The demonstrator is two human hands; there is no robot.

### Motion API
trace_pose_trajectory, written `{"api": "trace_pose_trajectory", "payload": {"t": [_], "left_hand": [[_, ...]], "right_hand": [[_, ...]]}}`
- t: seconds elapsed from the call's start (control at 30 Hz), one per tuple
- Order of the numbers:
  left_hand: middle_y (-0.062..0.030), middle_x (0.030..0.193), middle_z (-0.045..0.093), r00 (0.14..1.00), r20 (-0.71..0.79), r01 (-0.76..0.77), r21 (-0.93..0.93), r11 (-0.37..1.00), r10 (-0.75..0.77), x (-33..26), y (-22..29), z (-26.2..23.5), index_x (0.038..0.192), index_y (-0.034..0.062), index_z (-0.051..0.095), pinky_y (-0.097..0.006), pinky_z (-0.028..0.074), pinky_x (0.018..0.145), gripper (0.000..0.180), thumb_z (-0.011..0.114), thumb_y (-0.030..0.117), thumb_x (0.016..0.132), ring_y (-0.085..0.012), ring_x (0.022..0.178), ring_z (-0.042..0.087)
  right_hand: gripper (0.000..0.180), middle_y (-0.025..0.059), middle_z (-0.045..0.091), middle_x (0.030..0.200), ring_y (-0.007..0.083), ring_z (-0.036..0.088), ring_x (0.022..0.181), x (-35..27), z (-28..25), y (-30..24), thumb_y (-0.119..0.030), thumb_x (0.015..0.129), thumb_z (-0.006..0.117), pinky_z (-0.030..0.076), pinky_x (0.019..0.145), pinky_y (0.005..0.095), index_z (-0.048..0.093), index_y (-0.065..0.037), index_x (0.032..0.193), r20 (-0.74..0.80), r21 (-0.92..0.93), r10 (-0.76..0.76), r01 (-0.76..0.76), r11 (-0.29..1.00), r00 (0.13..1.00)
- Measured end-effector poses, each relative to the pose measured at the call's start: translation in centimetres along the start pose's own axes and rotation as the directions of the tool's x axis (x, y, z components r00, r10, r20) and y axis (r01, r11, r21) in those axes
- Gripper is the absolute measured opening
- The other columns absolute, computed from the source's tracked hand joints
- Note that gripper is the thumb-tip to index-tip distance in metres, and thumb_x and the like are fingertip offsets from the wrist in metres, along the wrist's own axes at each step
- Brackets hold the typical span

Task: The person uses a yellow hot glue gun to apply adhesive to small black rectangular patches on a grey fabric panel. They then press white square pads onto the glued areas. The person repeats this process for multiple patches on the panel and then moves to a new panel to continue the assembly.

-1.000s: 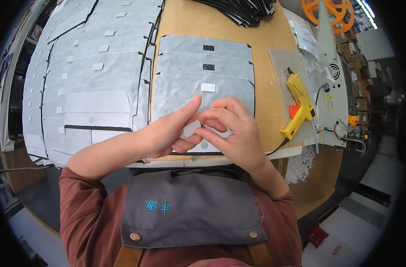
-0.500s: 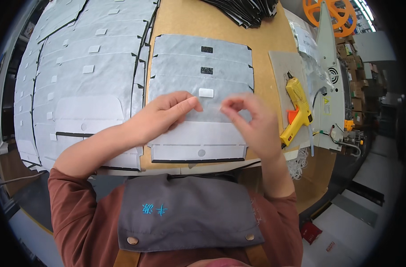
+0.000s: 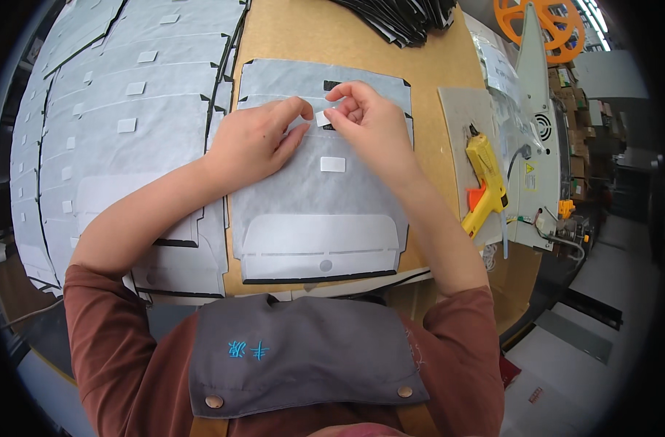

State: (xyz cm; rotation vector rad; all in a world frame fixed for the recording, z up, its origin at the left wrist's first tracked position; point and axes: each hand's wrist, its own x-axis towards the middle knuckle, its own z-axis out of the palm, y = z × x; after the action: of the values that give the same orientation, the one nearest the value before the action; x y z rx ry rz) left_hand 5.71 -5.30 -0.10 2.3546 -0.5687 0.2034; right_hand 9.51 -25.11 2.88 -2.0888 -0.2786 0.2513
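Observation:
Grey fabric panels with black edges lie overlapped on the tan worktable (image 3: 427,65); the nearest panel (image 3: 314,211) carries a small white patch (image 3: 333,164). My left hand (image 3: 256,138) rests flat on the panels, its fingertips at a second small white patch (image 3: 322,118). My right hand (image 3: 369,120) is beside it, thumb and forefinger pinching at that same patch over the second panel. A black patch on the far panel is partly hidden by my right hand.
A large spread of grey panels with white patches (image 3: 121,124) covers the left. A yellow glue gun (image 3: 487,175) lies on a grey mat at the right, beside a white machine (image 3: 540,131). Black pieces (image 3: 401,18) are stacked at the far edge. An orange reel (image 3: 540,18) sits far right.
Both hands have moved away from me, from the near panel's white patch up to the second panel, where they now work on a small white patch.

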Motion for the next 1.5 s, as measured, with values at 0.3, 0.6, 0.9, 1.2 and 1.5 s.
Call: {"api": "trace_pose_trajectory", "payload": {"t": [0.3, 0.6, 0.9, 1.2, 1.5], "left_hand": [[-0.0005, 0.078, 0.063, 0.988, 0.014, -0.153, 0.153, 0.976, 0.153, -0.2, -0.8, 0.9, 0.117, 0.0190, 0.065, -0.033, 0.048, 0.053, 0.028, 0.066, 0.016, 0.089, -0.0188, 0.064, 0.062], [0.0003, 0.073, 0.058, 0.984, 0.079, -0.174, 0.238, 0.956, 0.159, -0.2, -0.7, 0.9, 0.119, 0.0230, 0.067, -0.034, 0.050, 0.053, 0.030, 0.065, 0.019, 0.089, -0.0195, 0.062, 0.063], [0.0009, 0.073, 0.058, 0.984, 0.047, -0.179, 0.240, 0.954, 0.172, -0.2, -0.5, 0.9, 0.124, 0.0243, 0.064, -0.033, 0.048, 0.051, 0.034, 0.065, 0.018, 0.090, -0.0178, 0.062, 0.062], [0.0007, 0.072, 0.058, 0.972, 0.074, -0.236, 0.290, 0.927, 0.224, -0.2, -0.7, 1.3, 0.125, 0.0243, 0.065, -0.033, 0.049, 0.052, 0.037, 0.066, 0.017, 0.088, -0.0179, 0.063, 0.062], [-0.0013, 0.077, 0.062, 0.978, 0.123, -0.197, 0.295, 0.935, 0.168, -0.1, -0.2, 0.7, 0.131, 0.0199, 0.059, -0.035, 0.051, 0.056, 0.040, 0.062, 0.017, 0.091, -0.0213, 0.068, 0.065]], "right_hand": [[0.020, 0.0010, 0.059, 0.069, 0.0091, 0.053, 0.059, -0.1, 0.0, 1.3, -0.006, 0.085, 0.069, 0.046, 0.059, 0.0268, 0.062, -0.005, 0.104, -0.044, -0.051, -0.008, 0.006, 0.999, 0.999], [0.024, 0.0029, 0.061, 0.076, 0.0166, 0.058, 0.064, -0.6, -0.6, 1.1, -0.011, 0.085, 0.070, 0.047, 0.061, 0.0336, 0.061, -0.006, 0.106, -0.025, -0.235, 0.010, -0.015, 0.972, 1.000], [0.033, 0.0052, 0.057, 0.091, 0.0248, 0.059, 0.084, -5.0, -0.8, 2.9, -0.022, 0.087, 0.070, 0.049, 0.069, 0.0380, 0.064, -0.011, 0.118, -0.125, -0.620, -0.364, 0.214, 0.755, 0.923], [0.040, 0.0046, 0.054, 0.093, 0.0227, 0.058, 0.081, -5.4, -0.3, 2.4, -0.031, 0.087, 0.070, 0.045, 0.071, 0.0373, 0.067, -0.019, 0.126, 0.022, -0.738, -0.319, 0.231, 0.634, 0.947], [0.041, 0.0051, 0.055, 0.093, 0.0241, 0.058, 0.083, -4.3, -0.9, 2.7, -0.032, 0.089, 0.067, 0.044, 0.074, 0.0410, 0.064, -0.021, 0.128, 0.061, -0.674, -0.285, 0.250, 0.695, 0.956]]}}
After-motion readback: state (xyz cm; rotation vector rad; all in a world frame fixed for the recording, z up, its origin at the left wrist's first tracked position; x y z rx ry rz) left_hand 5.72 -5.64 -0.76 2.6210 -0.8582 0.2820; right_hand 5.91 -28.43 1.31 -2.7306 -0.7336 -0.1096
